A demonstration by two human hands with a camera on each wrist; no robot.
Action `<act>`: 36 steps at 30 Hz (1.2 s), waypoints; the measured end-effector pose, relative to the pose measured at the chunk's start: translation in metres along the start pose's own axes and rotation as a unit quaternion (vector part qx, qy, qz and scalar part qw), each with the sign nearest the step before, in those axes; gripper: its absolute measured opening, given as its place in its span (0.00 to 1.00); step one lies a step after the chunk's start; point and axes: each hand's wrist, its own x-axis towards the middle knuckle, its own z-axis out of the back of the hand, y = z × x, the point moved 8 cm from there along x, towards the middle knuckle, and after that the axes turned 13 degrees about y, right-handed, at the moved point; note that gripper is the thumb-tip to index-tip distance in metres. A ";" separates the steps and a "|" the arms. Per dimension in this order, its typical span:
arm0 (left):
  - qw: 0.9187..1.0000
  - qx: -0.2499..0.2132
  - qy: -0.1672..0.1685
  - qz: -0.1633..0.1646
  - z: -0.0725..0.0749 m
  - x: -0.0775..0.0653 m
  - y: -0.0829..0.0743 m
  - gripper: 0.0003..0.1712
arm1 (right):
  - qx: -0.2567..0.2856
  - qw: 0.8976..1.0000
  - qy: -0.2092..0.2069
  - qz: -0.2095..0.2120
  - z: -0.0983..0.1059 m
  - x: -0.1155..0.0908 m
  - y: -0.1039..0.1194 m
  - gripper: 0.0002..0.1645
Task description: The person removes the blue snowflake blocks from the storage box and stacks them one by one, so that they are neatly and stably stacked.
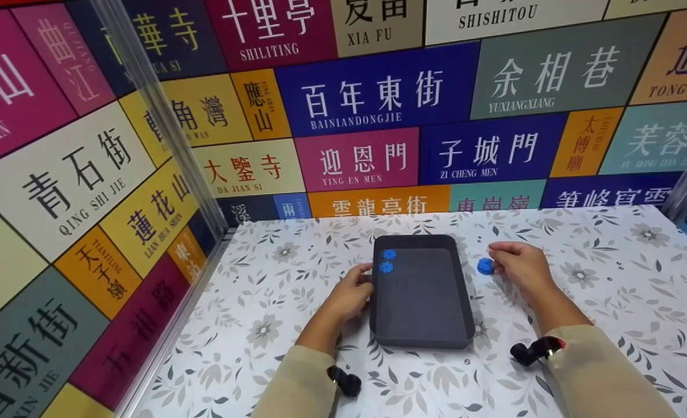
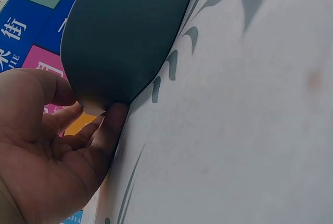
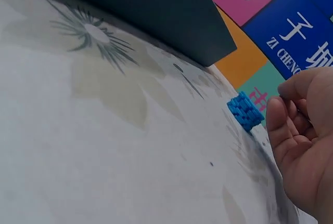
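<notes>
A dark grey rectangular tray (image 1: 422, 342) stands on the table with two flat blue flower-shaped pieces (image 1: 389, 254) inside, near its far left corner. My left hand (image 1: 349, 296) grips the tray's left edge. In the left wrist view, thumb and fingers (image 2: 112, 125) meet at the rim of the tray (image 2: 125, 31). Right of the tray, a short stack of blue flower-shaped pieces (image 1: 485, 266) sits on the cloth. My right hand (image 1: 520, 264) is beside it, thumb and forefinger tips together. The right wrist view shows no piece between those fingertips; the stack (image 3: 244, 111) stands close by.
A white cloth (image 1: 262, 278) with grey leaves and flowers covers the table. Upright panels (image 1: 372, 98) with coloured street-name blocks stand behind and at the left. Clear edge strips (image 1: 169, 116) run along the panel corner. A small black device (image 1: 535, 351) is on the right wrist.
</notes>
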 end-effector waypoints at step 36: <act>1.000 -0.011 0.005 -0.007 -0.001 -0.001 -0.003 0.36 | 0.157 0.975 0.137 0.072 -0.137 0.025 0.102 0.07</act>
